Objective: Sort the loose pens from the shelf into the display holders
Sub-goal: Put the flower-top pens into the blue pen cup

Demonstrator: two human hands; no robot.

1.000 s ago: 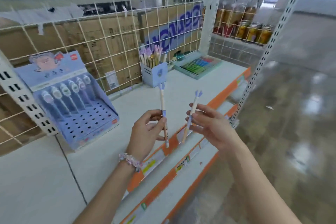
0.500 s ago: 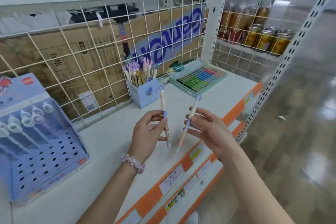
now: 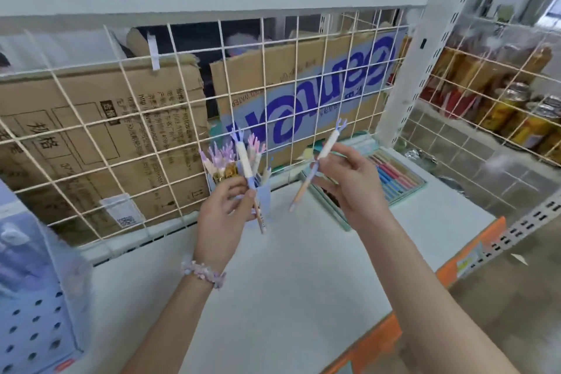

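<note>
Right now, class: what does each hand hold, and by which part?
Left hand pinches one pen near mid-barrel. Right hand pinches another pen, also around mid-barrel.

bare shelf (image 3: pixel 273 297) open in front, wire grid (image 3: pixel 151 136) blocks behind, pen cup (image 3: pixel 264 197) crowded

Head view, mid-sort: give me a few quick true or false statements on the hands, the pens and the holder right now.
1. Each hand holds one pen. True: the left hand pinches the left pen, the right hand the right pen.
2. The right pen stands upright. False: it tilts, top end leaning right.
3. The blue pen cup holds no pens. False: several pens stand in it.
4. The left hand is right in front of the pen cup. True.
5. The crayon tray lies left of the cup. False: it lies to its right.
</note>
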